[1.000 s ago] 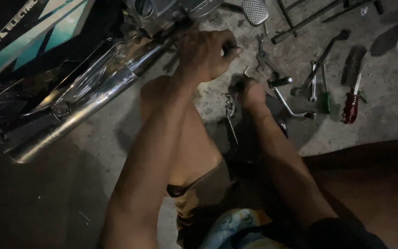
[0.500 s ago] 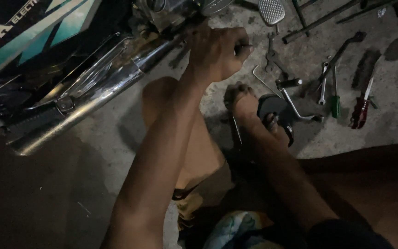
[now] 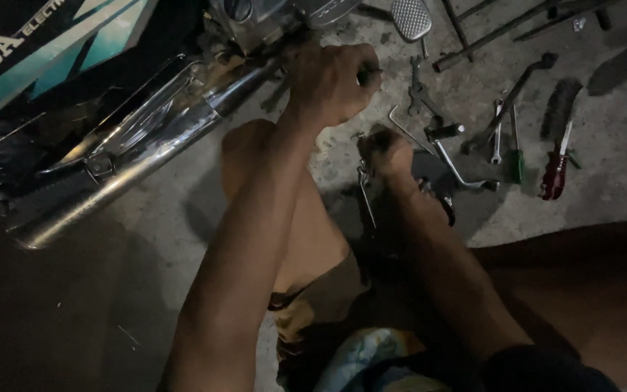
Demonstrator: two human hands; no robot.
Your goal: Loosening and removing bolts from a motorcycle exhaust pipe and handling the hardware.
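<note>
Your right hand (image 3: 384, 154) has drawn back from the tools at 2 o'clock and now rests closed on the concrete floor (image 3: 618, 145), its hold unclear. Toward 12 o'clock, beside the chrome exhaust pipe (image 3: 146, 156), your outstretched left hand (image 3: 332, 81) is fisted around a dark tool handle (image 3: 371, 72).

Both forearms are showing bare from elbow to wrist, with no sleeves, watch or bands on them. The left hand (image 3: 332, 83) and the right hand (image 3: 386, 151) are wearing no gloves and no rings that can be made out in the dim light. A bare knee (image 3: 252, 149) is showing between the arms. Below it the person is wearing tan shorts (image 3: 321, 305) with a dark hem edge. At the bottom edge a garment (image 3: 361, 359) printed in pale blue and yellow is showing, its kind unclear, and beside it a dark piece of clothing (image 3: 546, 370).
</note>
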